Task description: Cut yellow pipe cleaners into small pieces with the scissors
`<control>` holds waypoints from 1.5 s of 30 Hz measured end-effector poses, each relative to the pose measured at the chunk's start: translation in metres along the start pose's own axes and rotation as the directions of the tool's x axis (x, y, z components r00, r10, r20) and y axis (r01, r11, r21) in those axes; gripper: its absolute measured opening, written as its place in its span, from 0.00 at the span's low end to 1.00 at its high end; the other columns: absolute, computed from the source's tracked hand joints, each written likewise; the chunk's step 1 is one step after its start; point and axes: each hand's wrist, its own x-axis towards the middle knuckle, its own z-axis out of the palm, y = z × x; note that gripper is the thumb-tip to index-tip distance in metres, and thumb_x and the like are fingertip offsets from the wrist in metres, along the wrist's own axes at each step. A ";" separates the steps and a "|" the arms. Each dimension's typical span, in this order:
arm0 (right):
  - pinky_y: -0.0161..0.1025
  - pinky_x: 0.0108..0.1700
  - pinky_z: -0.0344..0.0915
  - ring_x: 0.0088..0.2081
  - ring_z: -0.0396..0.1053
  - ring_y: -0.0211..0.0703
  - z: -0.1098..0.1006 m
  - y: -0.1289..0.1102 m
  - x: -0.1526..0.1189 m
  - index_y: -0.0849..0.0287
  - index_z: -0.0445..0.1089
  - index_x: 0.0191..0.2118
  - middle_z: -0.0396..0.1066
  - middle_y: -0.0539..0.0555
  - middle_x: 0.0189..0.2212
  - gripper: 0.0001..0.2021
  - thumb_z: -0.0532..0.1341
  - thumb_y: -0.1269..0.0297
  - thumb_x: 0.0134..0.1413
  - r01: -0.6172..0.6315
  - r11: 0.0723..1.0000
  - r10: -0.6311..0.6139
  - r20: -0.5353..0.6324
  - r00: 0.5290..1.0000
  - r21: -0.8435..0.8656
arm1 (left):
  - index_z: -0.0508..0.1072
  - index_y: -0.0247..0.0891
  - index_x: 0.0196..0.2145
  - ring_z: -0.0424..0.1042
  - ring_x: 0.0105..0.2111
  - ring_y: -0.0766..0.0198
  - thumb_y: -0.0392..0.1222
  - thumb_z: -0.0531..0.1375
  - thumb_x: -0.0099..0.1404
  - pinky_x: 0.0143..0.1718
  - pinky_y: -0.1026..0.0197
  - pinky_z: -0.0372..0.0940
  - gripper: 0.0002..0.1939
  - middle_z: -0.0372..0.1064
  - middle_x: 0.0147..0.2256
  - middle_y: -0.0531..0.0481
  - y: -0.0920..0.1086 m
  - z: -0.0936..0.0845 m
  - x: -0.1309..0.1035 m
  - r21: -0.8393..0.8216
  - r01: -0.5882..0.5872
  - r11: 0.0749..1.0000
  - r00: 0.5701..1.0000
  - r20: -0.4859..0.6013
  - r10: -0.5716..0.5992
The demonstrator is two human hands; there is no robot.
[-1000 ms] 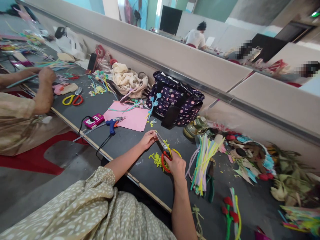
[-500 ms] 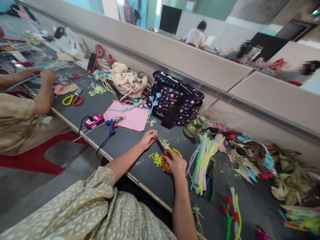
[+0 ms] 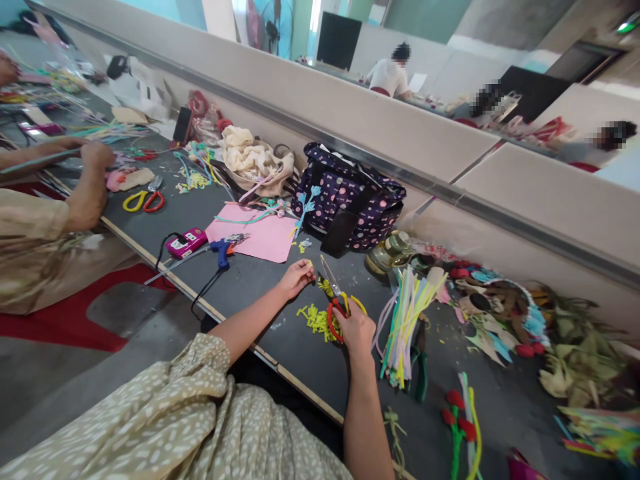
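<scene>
My right hand [image 3: 356, 327] is wrapped round the handles of a pair of scissors [image 3: 332, 280], one handle red and the other yellow, with the blades pointing away from me. Just left of the blade tips, my left hand [image 3: 299, 277] pinches a tiny yellow piece [image 3: 311, 264], mostly hidden by the fingers; it looks like a bit of pipe cleaner. Below the scissors lies a heap of short yellow-green cut pieces [image 3: 317, 321] on the dark table [image 3: 280, 313].
To the right lies a bundle of pastel pipe cleaners [image 3: 407, 327] beside green-handled pliers [image 3: 421, 363]. A blue glue gun [image 3: 221, 252] and pink sheet [image 3: 265, 237] lie left. A patterned bag [image 3: 355, 193] stands behind. A co-worker's hand [image 3: 97, 155] is far left.
The scissors have moved slightly right, away from my left hand, so their blade tips now stand apart from its fingers. My left hand still pinches at about the same spot.
</scene>
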 end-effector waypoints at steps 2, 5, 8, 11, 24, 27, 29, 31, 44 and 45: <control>0.35 0.28 0.51 0.28 0.69 0.41 0.000 -0.001 0.000 0.53 0.71 0.41 0.73 0.51 0.26 0.18 0.55 0.46 0.55 0.008 1.000 -0.008 -0.005 1.000 0.005 | 0.66 0.35 0.29 0.60 0.22 0.74 0.39 0.70 0.48 0.33 0.63 0.66 0.17 0.63 0.24 0.55 0.000 0.000 0.001 -0.004 -0.003 1.000 1.000 0.003 0.003; 0.35 0.28 0.52 0.29 0.70 0.41 -0.001 -0.003 -0.001 0.53 0.72 0.42 0.73 0.51 0.26 0.18 0.56 0.47 0.54 0.029 0.999 -0.029 0.001 1.000 0.021 | 0.65 0.35 0.28 0.60 0.22 0.74 0.39 0.70 0.48 0.33 0.63 0.65 0.16 0.62 0.23 0.56 -0.001 -0.001 0.001 -0.004 0.002 1.000 1.000 0.010 -0.002; 0.34 0.29 0.53 0.30 0.70 0.40 -0.002 -0.006 -0.001 0.52 0.71 0.42 0.73 0.50 0.27 0.17 0.57 0.47 0.53 0.053 0.998 -0.055 0.037 0.998 0.035 | 0.65 0.35 0.28 0.60 0.22 0.74 0.39 0.70 0.49 0.33 0.64 0.65 0.16 0.61 0.23 0.56 0.000 0.000 0.001 -0.014 0.001 1.000 1.000 0.016 -0.001; 0.34 0.29 0.53 0.31 0.70 0.40 -0.005 -0.011 -0.001 0.55 0.68 0.43 0.73 0.51 0.28 0.21 0.58 0.44 0.51 0.057 0.998 -0.059 0.057 0.997 0.038 | 0.65 0.35 0.29 0.60 0.22 0.74 0.38 0.70 0.49 0.32 0.63 0.65 0.16 0.63 0.24 0.55 0.000 0.000 0.001 -0.041 -0.008 0.999 1.000 0.005 0.008; 0.34 0.28 0.50 0.29 0.67 0.37 -0.005 -0.009 -0.002 0.55 0.66 0.35 0.70 0.48 0.26 0.16 0.57 0.46 0.52 0.119 0.992 -0.120 0.038 0.992 0.032 | 0.65 0.33 0.27 0.60 0.21 0.74 0.39 0.70 0.49 0.32 0.63 0.66 0.16 0.62 0.23 0.55 0.000 -0.003 0.002 -0.057 0.005 0.998 1.000 0.017 -0.004; 0.33 0.28 0.49 0.29 0.67 0.37 -0.004 -0.009 -0.002 0.54 0.67 0.36 0.70 0.47 0.27 0.14 0.58 0.48 0.52 0.102 0.994 -0.104 0.053 0.993 0.033 | 0.65 0.33 0.26 0.61 0.22 0.73 0.39 0.70 0.50 0.31 0.64 0.65 0.15 0.62 0.23 0.55 0.000 -0.004 0.002 -0.049 0.008 0.999 1.000 0.015 -0.008; 0.33 0.29 0.49 0.29 0.67 0.37 -0.003 -0.009 -0.002 0.54 0.68 0.36 0.71 0.48 0.27 0.14 0.57 0.49 0.52 0.102 0.994 -0.104 0.051 0.993 0.039 | 0.66 0.33 0.26 0.61 0.22 0.73 0.39 0.70 0.50 0.32 0.64 0.65 0.15 0.62 0.23 0.55 0.000 -0.004 0.002 -0.055 0.008 0.998 1.000 0.012 -0.008; 0.33 0.29 0.50 0.30 0.67 0.37 -0.003 -0.009 -0.002 0.54 0.68 0.37 0.71 0.48 0.27 0.14 0.58 0.49 0.51 0.104 0.993 -0.106 0.050 0.993 0.049 | 0.66 0.33 0.27 0.61 0.22 0.73 0.39 0.69 0.50 0.32 0.63 0.65 0.15 0.63 0.23 0.55 0.000 -0.003 0.002 -0.061 0.006 0.998 1.000 0.012 -0.005; 0.34 0.30 0.51 0.29 0.68 0.38 -0.004 -0.008 -0.002 0.54 0.70 0.38 0.71 0.48 0.26 0.14 0.58 0.49 0.52 0.113 0.990 -0.118 0.057 0.991 0.087 | 0.66 0.36 0.28 0.60 0.21 0.72 0.40 0.68 0.52 0.32 0.62 0.65 0.14 0.60 0.22 0.56 -0.001 -0.005 0.003 -0.063 0.001 0.998 1.000 0.005 -0.001; 0.34 0.29 0.51 0.29 0.68 0.38 -0.004 -0.008 -0.002 0.54 0.69 0.37 0.71 0.47 0.26 0.14 0.58 0.49 0.52 0.114 0.990 -0.119 0.056 0.991 0.084 | 0.66 0.36 0.28 0.60 0.21 0.72 0.40 0.68 0.52 0.32 0.63 0.64 0.13 0.60 0.21 0.56 -0.001 -0.004 0.003 -0.060 0.001 0.998 1.000 0.005 0.000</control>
